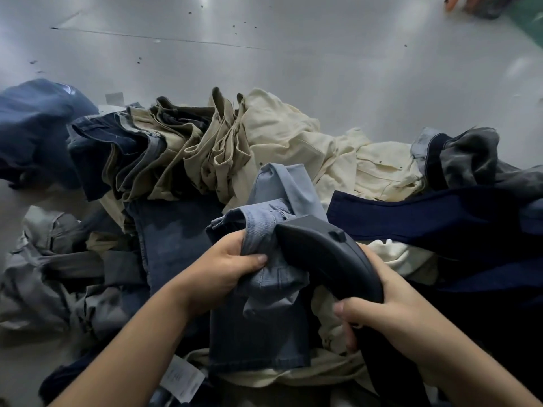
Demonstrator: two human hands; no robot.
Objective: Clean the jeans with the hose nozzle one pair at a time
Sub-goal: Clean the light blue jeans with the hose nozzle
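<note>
My left hand (227,265) grips a bunched fold of light blue jeans (276,201) at the centre of the view. My right hand (385,312) holds the handle of a dark grey hose nozzle (326,254). The nozzle's head points up and away and lies against the light blue denim, just right of my left thumb. A darker blue leg of jeans (258,339) hangs below my left hand. Where the hose runs is hidden under my right forearm.
A heap of trousers surrounds my hands: khaki and dark denim pairs (164,148) stacked at the left, cream ones (308,142) behind, navy jeans (440,221) at the right, grey ones (58,277) low left. A white paper tag (182,380) lies below. Grey floor (264,54) stretches beyond.
</note>
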